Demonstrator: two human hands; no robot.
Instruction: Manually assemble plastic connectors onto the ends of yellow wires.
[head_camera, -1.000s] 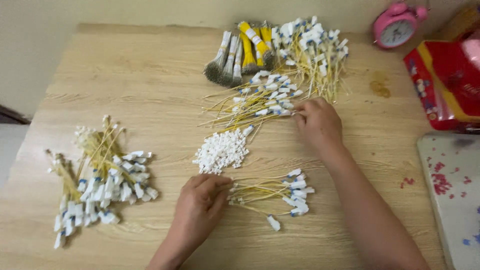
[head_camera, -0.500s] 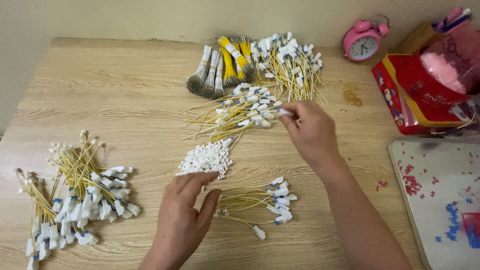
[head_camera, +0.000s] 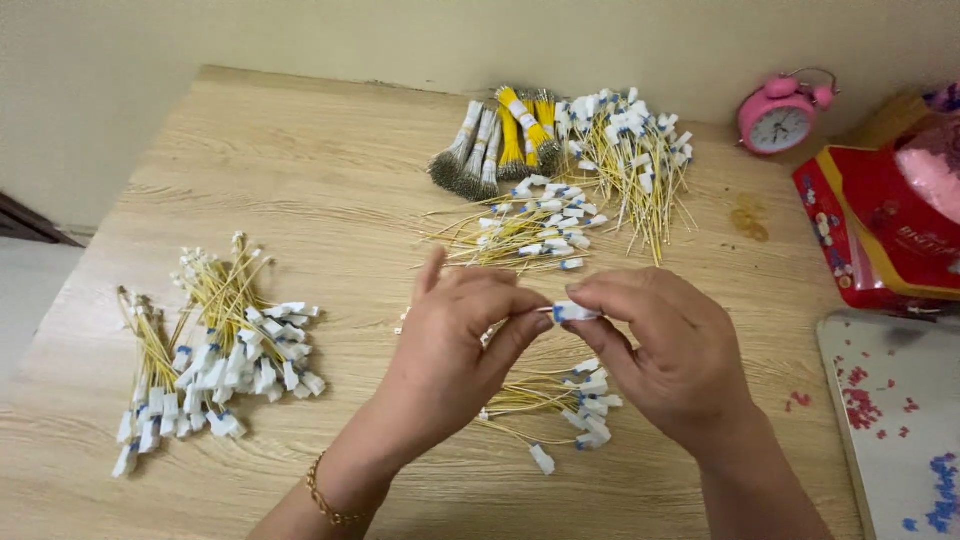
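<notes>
Both hands meet above the middle of the wooden table (head_camera: 300, 160). My right hand (head_camera: 670, 350) pinches a small white connector with a blue mark (head_camera: 572, 313) at the end of a thin yellow wire. My left hand (head_camera: 455, 355) touches the same piece from the left with thumb and fingers. Under the hands lies a small pile of yellow wires with white connectors (head_camera: 570, 400). A heap of loose white connectors is mostly hidden behind my left hand.
A pile of wired connectors (head_camera: 215, 350) lies at the left. More wires (head_camera: 530, 230) and bundled wire packs (head_camera: 500, 140) lie at the far side. A pink alarm clock (head_camera: 780, 115), a red box (head_camera: 880, 235) and a white sheet (head_camera: 900, 420) stand at the right.
My right hand came back from the far wire pile with a wire. My left hand lifted off the table, and both hands now hold the connector together.
</notes>
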